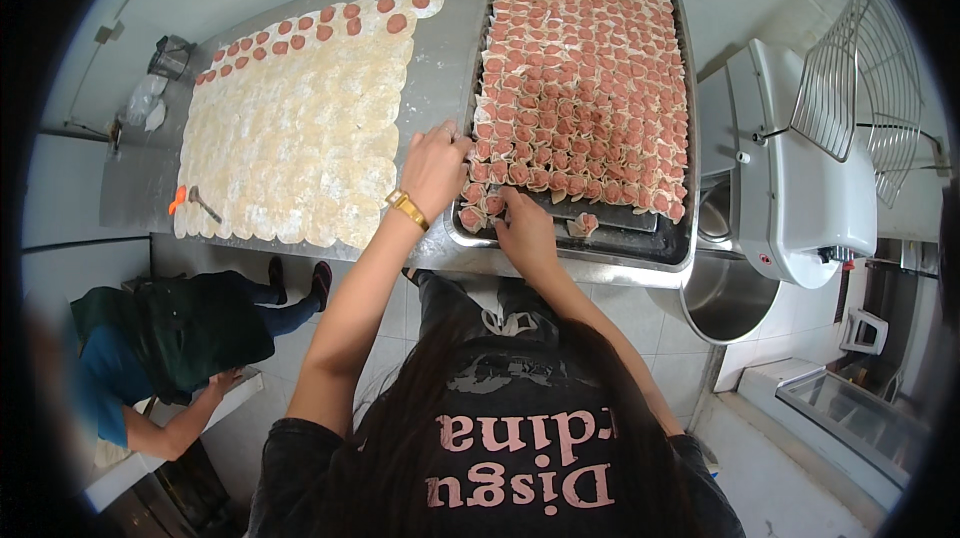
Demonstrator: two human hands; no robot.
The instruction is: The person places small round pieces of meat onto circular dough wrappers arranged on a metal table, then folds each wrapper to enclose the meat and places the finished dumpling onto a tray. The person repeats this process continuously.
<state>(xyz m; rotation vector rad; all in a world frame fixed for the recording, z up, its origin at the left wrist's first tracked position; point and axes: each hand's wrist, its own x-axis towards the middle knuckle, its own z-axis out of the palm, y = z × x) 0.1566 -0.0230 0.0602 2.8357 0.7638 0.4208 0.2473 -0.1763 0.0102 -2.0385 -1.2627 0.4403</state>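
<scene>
At the near left corner of a large metal tray (pixel 672 250), my right hand (pixel 527 234) has its fingers closed around a small open-topped dumpling (pixel 496 204) with pink filling. My left hand (pixel 434 170), wearing a gold watch, rests at the tray's left rim with curled fingers; their tips are partly hidden, so I cannot tell what they hold. Tight rows of filled dumplings (pixel 580 78) cover most of the tray. A single dumpling (pixel 583 225) sits apart near the front. Floured round wrappers (pixel 300 138) lie overlapping on the steel table, with meat portions (pixel 325 33) on the far rows.
A spatula-like tool (pixel 204 204) with an orange piece lies on the wrappers. Right of the tray stand a white mixer (pixel 800 158), its steel bowl (pixel 733 298) and a wire guard (pixel 850 88). Another person (pixel 170 338) works at the lower left. A wire basket (pixel 172 56) sits at the far left.
</scene>
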